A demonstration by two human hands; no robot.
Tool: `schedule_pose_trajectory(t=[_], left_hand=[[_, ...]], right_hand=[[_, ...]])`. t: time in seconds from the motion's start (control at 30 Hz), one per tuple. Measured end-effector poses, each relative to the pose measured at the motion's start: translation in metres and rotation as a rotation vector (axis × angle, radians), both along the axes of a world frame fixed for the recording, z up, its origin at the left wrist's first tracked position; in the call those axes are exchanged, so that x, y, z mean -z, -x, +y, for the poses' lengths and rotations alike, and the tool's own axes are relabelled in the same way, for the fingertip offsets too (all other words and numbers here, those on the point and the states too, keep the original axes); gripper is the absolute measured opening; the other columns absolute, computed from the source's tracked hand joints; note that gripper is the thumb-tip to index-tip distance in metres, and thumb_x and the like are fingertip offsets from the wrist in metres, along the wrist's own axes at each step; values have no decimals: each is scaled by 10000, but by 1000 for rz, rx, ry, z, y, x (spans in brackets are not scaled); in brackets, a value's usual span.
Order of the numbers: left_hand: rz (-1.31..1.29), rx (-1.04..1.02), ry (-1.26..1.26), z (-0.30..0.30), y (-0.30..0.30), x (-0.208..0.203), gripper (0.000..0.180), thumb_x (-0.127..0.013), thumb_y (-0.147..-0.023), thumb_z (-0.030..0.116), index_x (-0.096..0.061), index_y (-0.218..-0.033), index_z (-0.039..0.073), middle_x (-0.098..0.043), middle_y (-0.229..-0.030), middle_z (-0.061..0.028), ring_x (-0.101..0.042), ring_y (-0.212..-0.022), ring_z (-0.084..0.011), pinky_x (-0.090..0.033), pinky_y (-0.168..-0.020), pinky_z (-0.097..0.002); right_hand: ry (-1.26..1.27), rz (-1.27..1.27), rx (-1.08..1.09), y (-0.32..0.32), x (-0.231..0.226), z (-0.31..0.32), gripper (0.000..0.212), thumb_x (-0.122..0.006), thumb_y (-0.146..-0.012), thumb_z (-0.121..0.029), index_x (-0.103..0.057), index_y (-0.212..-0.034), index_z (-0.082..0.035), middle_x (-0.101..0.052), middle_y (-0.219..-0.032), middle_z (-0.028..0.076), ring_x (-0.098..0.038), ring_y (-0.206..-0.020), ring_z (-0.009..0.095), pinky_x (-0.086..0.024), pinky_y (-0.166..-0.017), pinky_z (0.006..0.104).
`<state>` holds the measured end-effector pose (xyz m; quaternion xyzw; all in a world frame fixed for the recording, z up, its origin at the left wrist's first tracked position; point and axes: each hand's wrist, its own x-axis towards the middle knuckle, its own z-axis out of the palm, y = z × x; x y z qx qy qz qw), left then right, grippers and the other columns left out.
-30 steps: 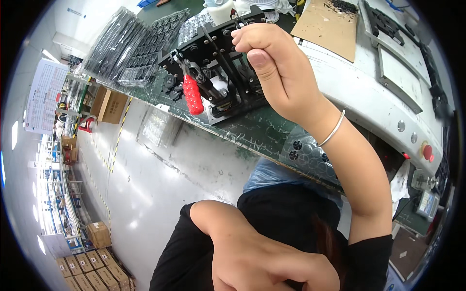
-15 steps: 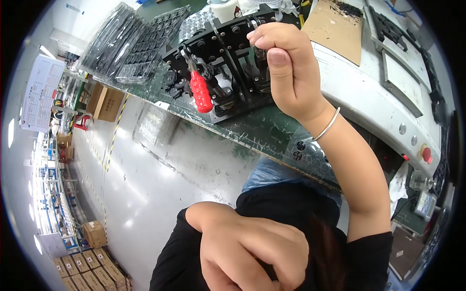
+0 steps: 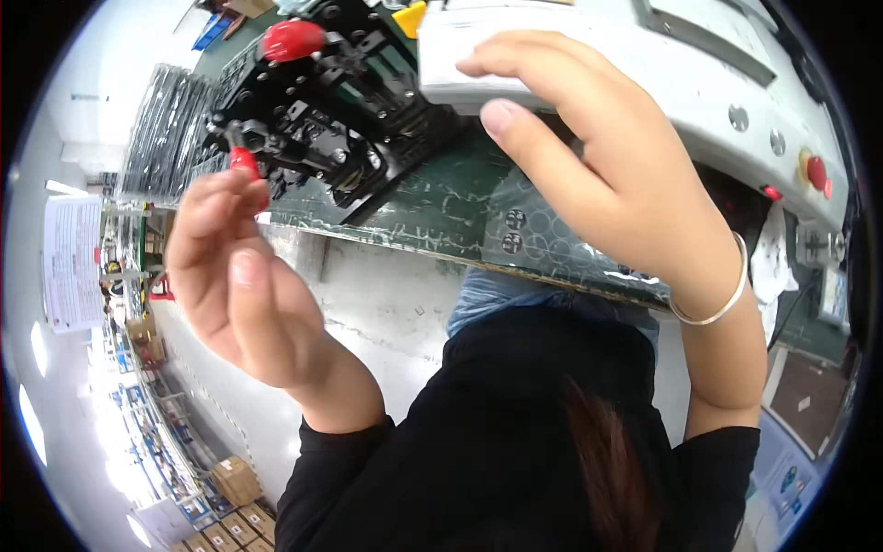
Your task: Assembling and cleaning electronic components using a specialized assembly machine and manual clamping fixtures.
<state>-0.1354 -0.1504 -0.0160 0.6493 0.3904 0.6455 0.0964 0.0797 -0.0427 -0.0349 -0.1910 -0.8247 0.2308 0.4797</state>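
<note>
A black metal fixture (image 3: 368,120) with toggle clamps stands on the green bench. One red clamp handle (image 3: 292,41) points up near the fixture's top. Another red clamp handle (image 3: 244,164) hangs at its left side, partly hidden by the fingertips of my left hand (image 3: 253,294). Those fingers are loosely bent and the thumb stands apart; whether they touch the handle I cannot tell. To the right of the fixture, my right hand (image 3: 607,156) hovers open, thumb and fingers spread, with nothing between them. A bracelet (image 3: 717,304) circles the right wrist.
Stacked clear plastic trays (image 3: 166,129) lie left of the fixture. A clear sheet with round black parts (image 3: 515,221) rests by the bench's front edge. The white machine housing (image 3: 699,101) at right carries a red button (image 3: 816,172).
My right hand has come off the clamp on the fixture's right side and opened. My left hand has risen from low in front to the left red handle. The view has shifted.
</note>
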Motion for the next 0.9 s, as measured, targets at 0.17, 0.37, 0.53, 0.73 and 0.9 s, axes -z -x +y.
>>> schedule_pose_trajectory(t=[0.17, 0.37, 0.53, 0.73, 0.9], left_hand=[[37, -255, -44, 41, -7, -29, 402, -411, -905, 118, -483, -1209, -134, -536, -1228, -268, -502, -1204, -298, -378, -1039, -387], [309, -379, 94, 91, -22, -63, 432, -349, -981, 222, -502, -1226, -99, -558, -1225, -233, -499, -1214, -262, -357, -1052, -359], [401, -448, 305, 106, -16, -81, 515, -309, -1004, 340, -485, -1278, -59, -532, -1271, -190, -419, -1274, -244, -276, -1101, -364], [379, -323, 675, 118, -20, -77, 634, -281, -989, 461, -400, -1374, -29, -399, -1424, -163, -233, -1391, -227, -162, -1137, -375], [333, -196, 888, 120, -24, -77, 702, -273, -978, 523, -358, -1421, -14, -344, -1492, -158, -163, -1443, -233, -119, -1153, -384]], right_hand=[[206, -233, 129, -98, 38, -56, 191, -623, -814, -52, -629, -1000, -9, -625, -982, 146, -606, -920, 304, -481, -837, 372], [162, -125, 363, -163, 99, -97, 153, -646, -763, -66, -636, -913, -36, -616, -922, 100, -603, -892, 263, -489, -800, 404], [-169, -29, 558, -168, 145, -114, 86, -632, -779, -144, -636, -852, -99, -606, -893, 47, -589, -930, 220, -457, -867, 444], [-355, 34, 689, -158, 188, -131, 83, -590, -842, -258, -651, -889, -227, -627, -959, -48, -553, -1055, 160, -236, -1084, 488], [-384, -165, 749, -165, 206, -127, 127, -558, -882, -320, -659, -950, -282, -638, -1065, -107, -531, -1130, 120, -106, -1130, 471]])
